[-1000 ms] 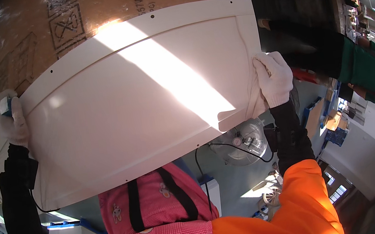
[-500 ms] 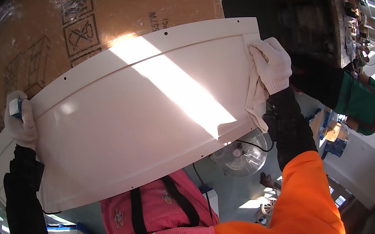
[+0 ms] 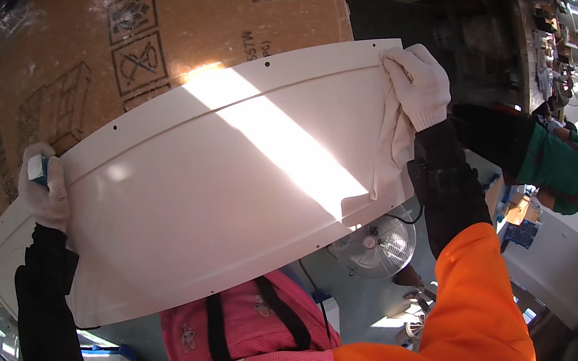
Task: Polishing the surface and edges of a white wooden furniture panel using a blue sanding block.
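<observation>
A large white panel (image 3: pixel 229 182) with a raised border and small holes along its edges lies in front of me, crossed by a band of sunlight. At its right end, my right hand (image 3: pixel 421 86), in a white knit glove, is closed on a pale cloth (image 3: pixel 389 139) that hangs over the panel's surface. Close by the panel's left part is my left hand (image 3: pixel 45 198), gloved too. Its fingers are closed round a small blue-and-white block (image 3: pixel 38 168); whether this hand also touches the panel, I cannot tell.
Beyond the panel is a big brown cardboard box (image 3: pixel 204 14) with printed marks. A round floor fan (image 3: pixel 373 246) stands below the panel's right side. My pink apron (image 3: pixel 251 328) meets its near edge. To the right, a person in green (image 3: pixel 560 166) is at a cluttered bench.
My right hand has slid with the cloth toward the panel's far right corner. My left hand keeps its place by the panel. The whole view has shifted slightly.
</observation>
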Action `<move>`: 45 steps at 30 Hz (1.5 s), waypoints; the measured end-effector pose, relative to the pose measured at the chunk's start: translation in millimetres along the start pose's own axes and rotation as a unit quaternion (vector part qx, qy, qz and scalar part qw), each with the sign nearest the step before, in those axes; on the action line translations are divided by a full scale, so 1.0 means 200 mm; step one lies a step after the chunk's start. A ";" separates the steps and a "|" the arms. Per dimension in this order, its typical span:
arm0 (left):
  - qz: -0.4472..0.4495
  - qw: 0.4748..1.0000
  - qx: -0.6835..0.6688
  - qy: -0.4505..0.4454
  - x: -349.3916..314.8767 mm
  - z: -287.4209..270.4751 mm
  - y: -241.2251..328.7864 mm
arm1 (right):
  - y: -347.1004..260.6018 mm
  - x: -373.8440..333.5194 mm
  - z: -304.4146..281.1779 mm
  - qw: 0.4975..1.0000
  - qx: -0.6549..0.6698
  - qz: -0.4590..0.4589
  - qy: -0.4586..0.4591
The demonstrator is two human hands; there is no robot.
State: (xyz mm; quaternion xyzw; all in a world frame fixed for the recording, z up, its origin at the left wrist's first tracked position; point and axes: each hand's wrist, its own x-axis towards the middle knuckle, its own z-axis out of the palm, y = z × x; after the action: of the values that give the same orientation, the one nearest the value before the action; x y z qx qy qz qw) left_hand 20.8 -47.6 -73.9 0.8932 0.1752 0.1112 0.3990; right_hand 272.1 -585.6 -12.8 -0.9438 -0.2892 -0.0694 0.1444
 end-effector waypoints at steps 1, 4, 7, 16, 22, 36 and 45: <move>0.029 0.999 0.015 0.002 0.00 0.01 0.01 | -0.01 -0.02 0.00 1.000 -0.012 -0.003 0.007; 0.061 0.998 0.028 0.013 0.00 0.00 0.03 | -0.02 -0.20 -0.01 1.000 -0.001 -0.007 0.016; 0.047 0.999 0.021 0.011 0.00 -0.01 0.05 | -0.05 -0.30 -0.06 1.000 -0.005 0.000 0.000; 0.023 1.000 0.011 -0.005 -0.01 0.00 0.06 | 0.00 -0.02 0.01 1.000 -0.009 -0.009 0.009; 0.020 1.000 0.014 -0.001 -0.01 -0.02 0.07 | -0.01 -0.20 -0.01 1.000 -0.013 -0.006 0.012; 0.043 0.999 -0.003 0.005 0.00 0.00 -0.02 | 0.01 -0.18 0.03 0.997 0.014 0.021 0.071; 0.011 0.999 0.011 -0.028 0.00 -0.03 -0.14 | -0.05 -0.85 -0.21 0.990 0.055 0.132 -0.017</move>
State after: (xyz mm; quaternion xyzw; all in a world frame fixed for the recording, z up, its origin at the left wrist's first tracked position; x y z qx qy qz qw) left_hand 12.4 -26.5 -92.0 0.9022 0.1553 0.0889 0.3925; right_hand 124.0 -681.1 -7.2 -0.9653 -0.1675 -0.0178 0.1995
